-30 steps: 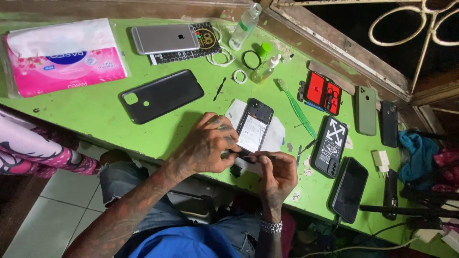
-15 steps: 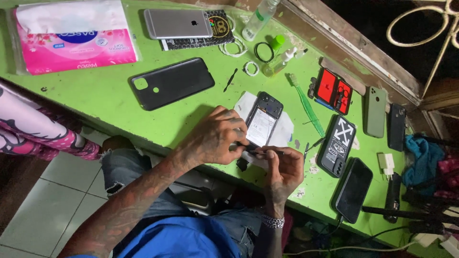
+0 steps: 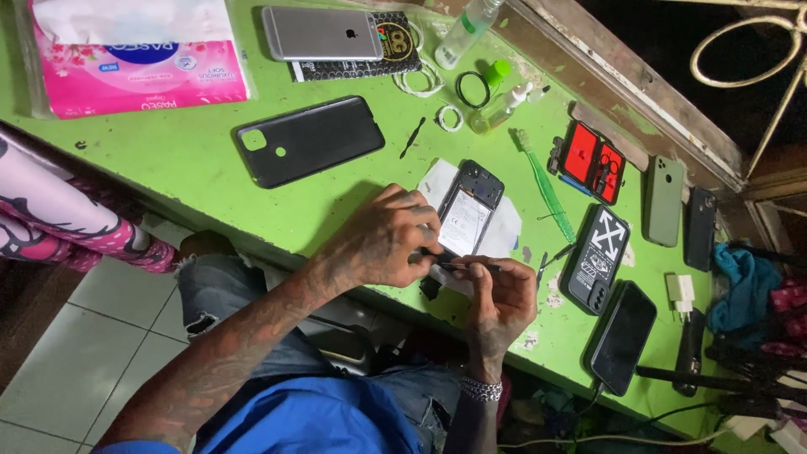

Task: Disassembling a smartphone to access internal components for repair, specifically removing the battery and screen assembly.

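An opened phone (image 3: 469,214) with its back off and the battery showing lies on a white sheet (image 3: 506,232) on the green table (image 3: 193,168). My left hand (image 3: 382,242) rests at the phone's near end, fingers curled on its lower edge. My right hand (image 3: 502,304) sits just below it and pinches a thin dark metal tool (image 3: 469,267) that points left toward my left fingers. What lies under the fingertips is hidden.
A removed black back cover (image 3: 309,139) lies to the left, a pink tissue pack (image 3: 134,59) and a silver phone (image 3: 324,32) behind. A green toothbrush (image 3: 546,183), red tool case (image 3: 590,161), several phones (image 3: 622,336) and small bottles (image 3: 503,108) crowd the right side. A leg in pink patterned cloth (image 3: 59,220) is at left.
The view has shifted slightly and drawn closer. Both hands stay at the phone's near end, with the thin tool still in my right hand.
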